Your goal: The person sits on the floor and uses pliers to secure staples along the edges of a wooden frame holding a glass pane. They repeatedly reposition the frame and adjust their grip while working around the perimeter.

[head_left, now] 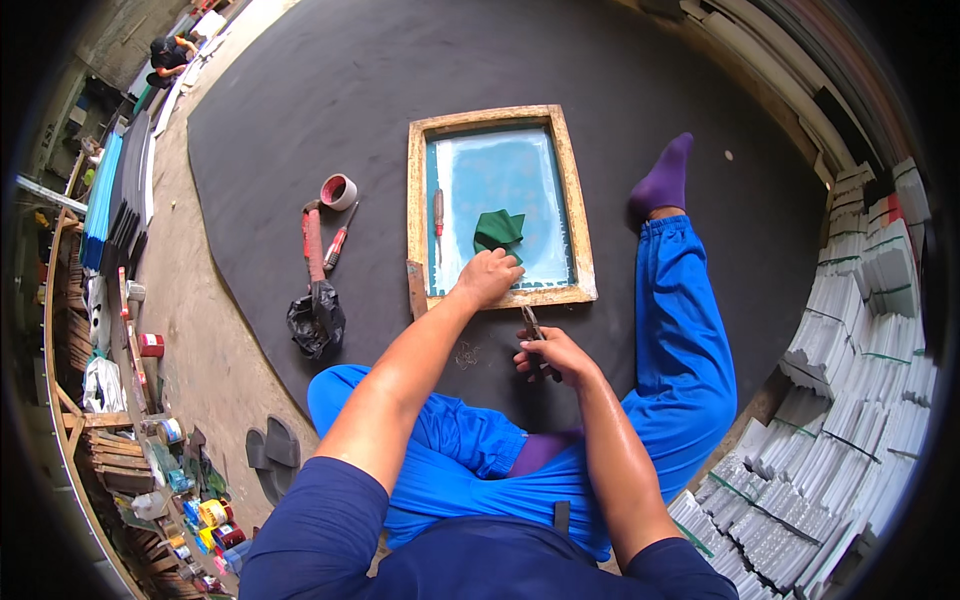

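A wooden screen-printing frame (577, 215) with a blue and whitish mesh lies in front of me on the dark mat. At its lower rail, my left hand (487, 278) has its fingers curled; what they hold, if anything, is hidden. A crumpled green cloth (498, 230) rests on the mesh right at those fingers. My right hand (556, 356) grips a pair of pliers (531, 322), whose jaws point up toward the lower rail. Along the mesh's left side lies a red-handled screwdriver (438, 212).
Left of the frame lie a tape roll (338, 191), a red-handled hammer (313, 240), another screwdriver (341, 238) and a black plastic bag (316, 318). Sandals (273, 459) lie off the mat. Bundled white strips (860, 370) are stacked at right. Another person (170, 60) crouches far left.
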A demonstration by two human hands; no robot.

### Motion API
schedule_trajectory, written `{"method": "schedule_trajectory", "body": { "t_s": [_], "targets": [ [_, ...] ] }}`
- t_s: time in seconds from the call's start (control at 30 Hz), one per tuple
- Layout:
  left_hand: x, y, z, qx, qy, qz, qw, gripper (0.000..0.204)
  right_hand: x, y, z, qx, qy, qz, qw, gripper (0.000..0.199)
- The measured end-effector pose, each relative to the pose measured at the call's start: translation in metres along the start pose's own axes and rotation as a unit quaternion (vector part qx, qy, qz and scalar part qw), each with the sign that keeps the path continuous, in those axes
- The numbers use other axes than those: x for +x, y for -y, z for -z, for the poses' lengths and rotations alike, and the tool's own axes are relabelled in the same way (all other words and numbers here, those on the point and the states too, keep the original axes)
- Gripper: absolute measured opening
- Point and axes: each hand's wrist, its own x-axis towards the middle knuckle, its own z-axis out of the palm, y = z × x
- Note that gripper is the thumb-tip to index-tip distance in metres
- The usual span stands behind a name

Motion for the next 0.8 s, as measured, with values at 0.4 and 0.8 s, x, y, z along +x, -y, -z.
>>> {"method": "schedule_trajectory", "body": {
  "t_s": [0.4,0.8],
  "targets": [
    [0.026,0.024,-0.008,0.055,0.012,-0.208,0.976,0.006,0.012,-0.003,0.001,0.008,0.008,0.001,1.0,0.043],
    [0.032,0.022,-0.014,0.092,0.045,-0.209,0.973,0.01,0.006,-0.005,0.004,0.032,-0.023,0.008,0.999,0.042]
  ]
}}
